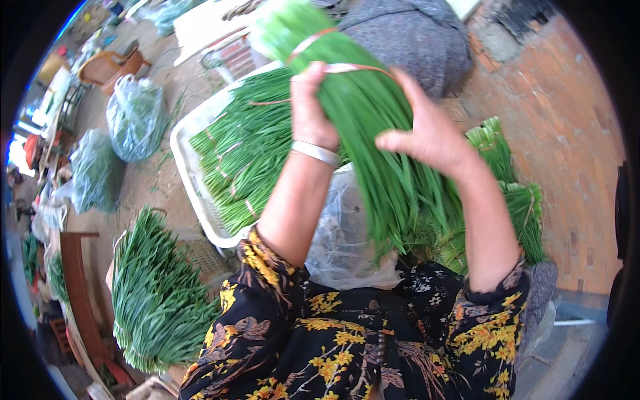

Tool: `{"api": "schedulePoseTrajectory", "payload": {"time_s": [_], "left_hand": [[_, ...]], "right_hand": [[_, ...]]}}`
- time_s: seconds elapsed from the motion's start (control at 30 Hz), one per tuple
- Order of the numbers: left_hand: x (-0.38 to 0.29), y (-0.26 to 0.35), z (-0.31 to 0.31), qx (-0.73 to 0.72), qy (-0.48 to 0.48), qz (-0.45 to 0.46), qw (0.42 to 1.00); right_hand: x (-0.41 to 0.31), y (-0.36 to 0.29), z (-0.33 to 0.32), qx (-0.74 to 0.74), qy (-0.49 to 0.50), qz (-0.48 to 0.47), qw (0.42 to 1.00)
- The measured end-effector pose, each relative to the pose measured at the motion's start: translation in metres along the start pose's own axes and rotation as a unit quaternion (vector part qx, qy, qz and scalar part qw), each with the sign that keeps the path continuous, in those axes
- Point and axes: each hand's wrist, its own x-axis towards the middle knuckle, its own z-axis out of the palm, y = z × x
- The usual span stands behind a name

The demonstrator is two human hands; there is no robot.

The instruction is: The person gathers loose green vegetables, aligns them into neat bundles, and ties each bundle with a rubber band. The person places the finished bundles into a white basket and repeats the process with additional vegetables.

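Note:
Both my hands grip a thick bunch of Chinese chives [360, 100], lifted in front of me with its pale cut ends pointing up and away. Two reddish bands cross the bunch. My left hand [314, 107] wraps its left side; my right hand [425, 130] holds the right side, thumb across the leaves. Below and to the left, a white plastic crate [186, 165] holds several banded bundles of chives [240, 150]. A sheet of clear plastic [345, 230] lies over my lap, under the hanging leaf tips.
More bundles of chives [525, 215] stand at my right by the brick wall [565, 100]. A large leafy pile [155, 295] sits at lower left. Filled plastic bags [136, 117], a wicker chair [107, 67] and a grey blanket [405, 45] lie around.

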Motion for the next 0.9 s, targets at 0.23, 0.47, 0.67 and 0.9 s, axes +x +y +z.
{"api": "schedulePoseTrajectory", "payload": {"time_s": [0.23, 0.47, 0.67, 0.9], "left_hand": [[0.054, 0.005, -0.062, -0.047, 0.142, 0.01, 0.989], [0.07, -0.034, -0.077, -0.12, 0.202, 0.017, 0.972], [0.066, -0.024, -0.066, -0.004, 0.17, 0.043, 0.985], [0.063, 0.149, 0.004, 0.437, 0.081, 0.188, 0.876]], "right_hand": [[-0.207, 0.099, 0.048, 0.015, -0.177, 0.338, 0.924], [-0.352, 0.116, 0.066, 0.139, -0.108, 0.426, 0.888], [-0.348, 0.128, 0.077, 0.145, -0.057, 0.402, 0.902], [-0.325, 0.131, 0.088, 0.051, -0.163, 0.404, 0.899]]}}
